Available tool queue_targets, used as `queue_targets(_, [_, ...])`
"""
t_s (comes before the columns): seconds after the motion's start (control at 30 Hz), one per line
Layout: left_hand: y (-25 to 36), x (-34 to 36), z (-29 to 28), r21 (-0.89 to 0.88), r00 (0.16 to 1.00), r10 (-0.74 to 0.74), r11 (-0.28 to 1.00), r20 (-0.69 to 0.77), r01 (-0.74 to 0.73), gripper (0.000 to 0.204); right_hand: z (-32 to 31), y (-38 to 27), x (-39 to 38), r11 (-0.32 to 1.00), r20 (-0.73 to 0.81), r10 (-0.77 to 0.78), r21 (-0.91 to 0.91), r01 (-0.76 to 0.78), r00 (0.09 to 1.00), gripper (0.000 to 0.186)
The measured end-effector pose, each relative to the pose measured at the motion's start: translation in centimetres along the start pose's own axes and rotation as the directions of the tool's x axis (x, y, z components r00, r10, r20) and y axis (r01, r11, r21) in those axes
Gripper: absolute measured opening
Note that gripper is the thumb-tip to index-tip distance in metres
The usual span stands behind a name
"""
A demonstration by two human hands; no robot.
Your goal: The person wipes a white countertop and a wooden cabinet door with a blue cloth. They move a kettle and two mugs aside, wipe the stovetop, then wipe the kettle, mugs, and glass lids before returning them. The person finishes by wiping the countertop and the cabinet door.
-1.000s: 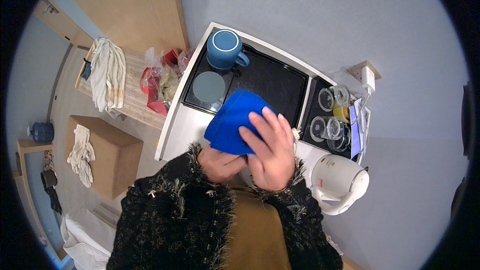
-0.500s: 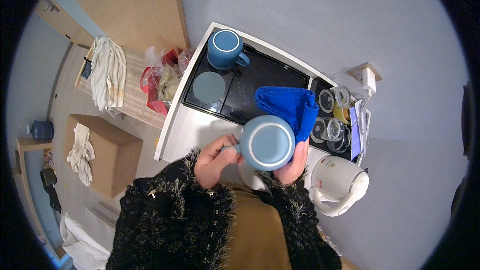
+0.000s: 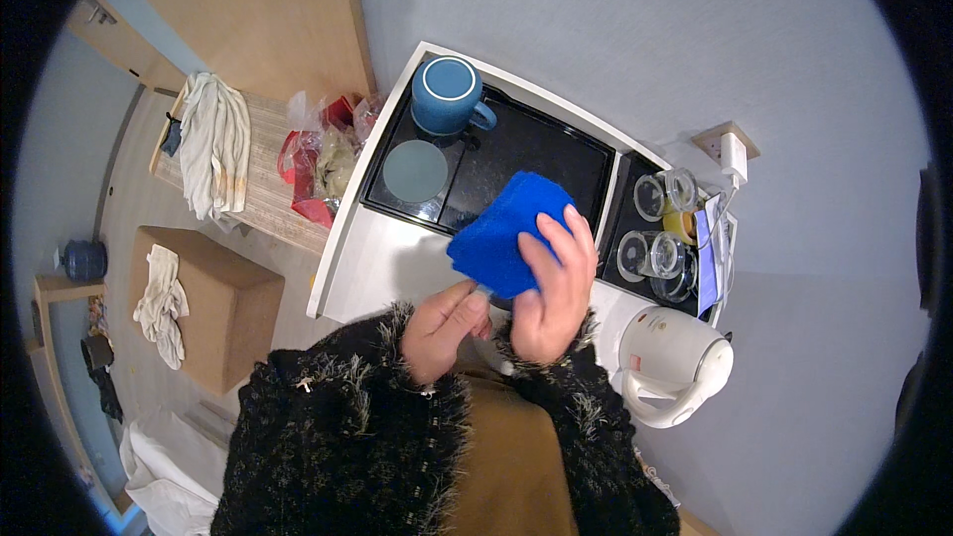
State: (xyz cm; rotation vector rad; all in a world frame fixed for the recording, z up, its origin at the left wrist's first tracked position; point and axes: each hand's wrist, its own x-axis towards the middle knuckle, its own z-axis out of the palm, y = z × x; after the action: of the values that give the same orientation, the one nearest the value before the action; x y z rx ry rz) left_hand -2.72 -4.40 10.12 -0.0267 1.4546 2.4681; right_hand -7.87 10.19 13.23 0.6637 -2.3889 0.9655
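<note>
A blue cloth [image 3: 501, 238] is pressed by my right hand [image 3: 556, 288], whose bent fingers lie over it. The cloth covers nearly all of a light blue mug, and only a sliver by the handle [image 3: 483, 290] shows. My left hand [image 3: 444, 331] is closed on that handle, thumb on top. Both hands are in front of my body, over the near edge of a white counter [image 3: 372, 258]. Beyond them, a darker blue mug [image 3: 447, 104] stands upside down on a black tray [image 3: 531, 144]. A round grey-green disc [image 3: 415, 173] lies in front of it.
Right of the tray are several clear glass jars [image 3: 650, 256], a purple booklet [image 3: 706, 258] and a white kettle [image 3: 670, 362]. A plug sits in a wall socket [image 3: 730, 154]. Left stand a red bag [image 3: 313, 169], white cloths [image 3: 213, 144] and a brown box [image 3: 213, 308].
My right hand has drawn the blue cloth from beside the mug leftward over its base, hiding it. The left hand still holds the handle, turned slightly.
</note>
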Motion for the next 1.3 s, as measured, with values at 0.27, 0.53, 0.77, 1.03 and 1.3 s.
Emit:
queue_targets(0.27, [0.6, 0.2, -0.1, 0.395, 0.995, 0.103, 0.914, 0.001, -0.095, 0.028, -1.5, -1.0, 1.1, 1.0, 0.236, -0.006, -0.009, 0.008, 0.972, 0.04])
queue_targets(0.53, [0.9, -0.1, -1.2, 0.41, 0.998, 0.069, 0.91, -0.005, -0.061, 0.032, -0.7, 0.4, 1.4, 0.965, 0.091, 0.086, 0.238, -0.105, 0.992, 0.035])
queue_targets(0.77, [-0.6, 0.3, -1.2, 0.103, 0.971, 0.074, 0.993, -0.226, -0.051, 0.031, 0.4, 0.2, -0.5, 0.982, 0.144, -0.086, 0.18, 0.059, 0.986, 0.034])
queue_targets(1.03, [-1.1, -0.1, -3.9, 0.247, 0.983, 0.01, 0.968, -0.184, 0.037, 0.036, 3.6, 2.1, 1.9, 0.842, 0.213, 0.269, 0.421, -0.337, 0.939, 0.026])
queue_targets(1.3, [-2.6, -1.4, -7.6, 0.014, 0.93, 0.202, 0.978, -0.308, -0.208, 0.036, 9.4, 5.1, 3.3, 0.94, 0.18, 0.128, 0.293, -0.178, 0.975, 0.026])
